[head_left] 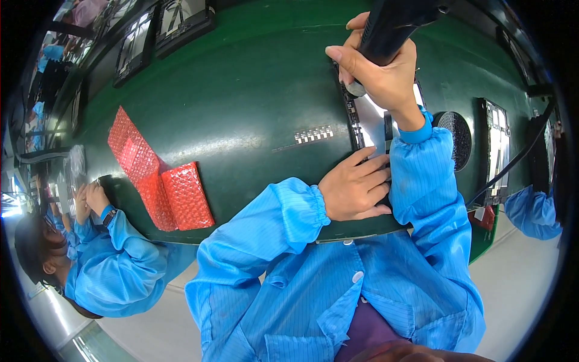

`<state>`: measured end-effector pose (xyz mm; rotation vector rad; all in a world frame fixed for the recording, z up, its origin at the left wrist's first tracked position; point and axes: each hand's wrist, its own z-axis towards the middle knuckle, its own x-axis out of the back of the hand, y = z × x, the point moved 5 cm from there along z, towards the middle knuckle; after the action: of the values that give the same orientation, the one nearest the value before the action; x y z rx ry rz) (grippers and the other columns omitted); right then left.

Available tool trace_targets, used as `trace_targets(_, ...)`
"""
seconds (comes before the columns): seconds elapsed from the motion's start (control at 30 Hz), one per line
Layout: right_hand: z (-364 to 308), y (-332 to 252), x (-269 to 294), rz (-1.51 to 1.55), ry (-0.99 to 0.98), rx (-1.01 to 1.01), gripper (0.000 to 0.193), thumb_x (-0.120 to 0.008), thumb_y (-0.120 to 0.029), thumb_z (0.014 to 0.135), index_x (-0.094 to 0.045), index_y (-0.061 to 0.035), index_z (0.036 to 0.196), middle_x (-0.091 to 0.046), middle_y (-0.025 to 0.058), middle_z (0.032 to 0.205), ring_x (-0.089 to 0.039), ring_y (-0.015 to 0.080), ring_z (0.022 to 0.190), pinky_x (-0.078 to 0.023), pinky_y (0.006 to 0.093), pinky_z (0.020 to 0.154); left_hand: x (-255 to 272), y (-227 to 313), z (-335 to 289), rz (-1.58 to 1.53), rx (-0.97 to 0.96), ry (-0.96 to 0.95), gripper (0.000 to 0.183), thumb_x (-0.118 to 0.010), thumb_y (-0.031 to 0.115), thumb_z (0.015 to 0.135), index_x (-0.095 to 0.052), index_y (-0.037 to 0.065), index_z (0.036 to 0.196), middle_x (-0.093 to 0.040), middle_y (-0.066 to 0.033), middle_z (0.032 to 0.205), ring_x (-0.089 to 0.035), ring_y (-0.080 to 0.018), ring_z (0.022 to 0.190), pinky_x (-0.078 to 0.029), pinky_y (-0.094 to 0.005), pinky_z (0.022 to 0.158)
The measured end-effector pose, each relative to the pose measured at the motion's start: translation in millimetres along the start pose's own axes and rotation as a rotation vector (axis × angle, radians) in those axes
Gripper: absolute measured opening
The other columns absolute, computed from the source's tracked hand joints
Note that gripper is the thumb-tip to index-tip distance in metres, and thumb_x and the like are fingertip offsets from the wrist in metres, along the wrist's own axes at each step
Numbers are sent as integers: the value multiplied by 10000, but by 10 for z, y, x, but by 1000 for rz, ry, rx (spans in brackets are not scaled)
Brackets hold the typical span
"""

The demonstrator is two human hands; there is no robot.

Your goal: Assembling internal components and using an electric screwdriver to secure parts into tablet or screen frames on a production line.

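Observation:
My right hand (pixel 389 75) is wrapped round the thick black handle of a power tool (pixel 386 36), which looks like an electric screwdriver; its tip is hidden. Beneath that hand lies a flat, black-framed panel unit (pixel 369 114) with a shiny silver face. A small grey round piece (pixel 354 89) shows by the fingers, its kind unclear. My left hand (pixel 356 190) rests on the unit's near end, fingers stretched out and slightly apart. My right forearm hides part of the unit. A row of small light strips (pixel 313 134) lies left of it on the green table.
Red bubble wrap (pixel 188 196) lies to the left on the table (pixel 241 102). Right of my forearm is a round black dish (pixel 455 139). Another framed unit (pixel 496 145) stands beyond it, crossed by a black cable (pixel 518 157). A co-worker in blue (pixel 120 265) sits at left.

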<state>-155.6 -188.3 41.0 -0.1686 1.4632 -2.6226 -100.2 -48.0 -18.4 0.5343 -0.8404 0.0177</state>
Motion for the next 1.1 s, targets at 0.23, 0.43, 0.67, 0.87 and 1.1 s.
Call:
trace_targets(0.23,-44,-5,-52,-5,-45,48,299,-695,19,743,-509,18,977,-572,47,593,-550,102,470,-433,215,439,-108,100,-13,-37,-37,-19,387,-691,309,694,-612,-18,887,-595,-154,974,-534,-314,1024,-352,-494,989)
trace_targets(0.43,-41,27,-54,22,-1,34,293,-694,24,742,-514,16,973,-574,44,596,-545,101,464,-422,211,435,-215,98,-18,152,-22,-19,320,-588,171,724,-596,-66,937,-588,-207,1019,-515,-346,1061,-351,-505,988)
trace_targets(0.67,4,-446,286,-39,75,136,375,-643,56,761,-458,16,1084,-567,56,634,-534,107,499,-426,230,460,-66,50,58,297,97,26,285,-602,143,767,-589,-55,971,-589,-208,1034,-532,-345,1081,-391,-489,953)
trace_targets(0.87,-453,-555,653,39,171,-27,409,-655,85,734,-444,-7,1072,-533,40,602,-517,95,492,-412,210,458,433,-591,81,525,183,-115,318,-570,116,797,-542,-43,1071,-548,-206,1131,-523,-348,1098,-439,-460,899)
trace_targets(1.1,-827,-366,706,117,228,-140,414,-661,83,719,-431,-9,1050,-528,51,598,-520,105,484,-413,214,439,1170,-2045,245,725,382,-110,190,-552,17,721,-558,4,911,-579,-154,1006,-555,-318,994,-470,-376,827)
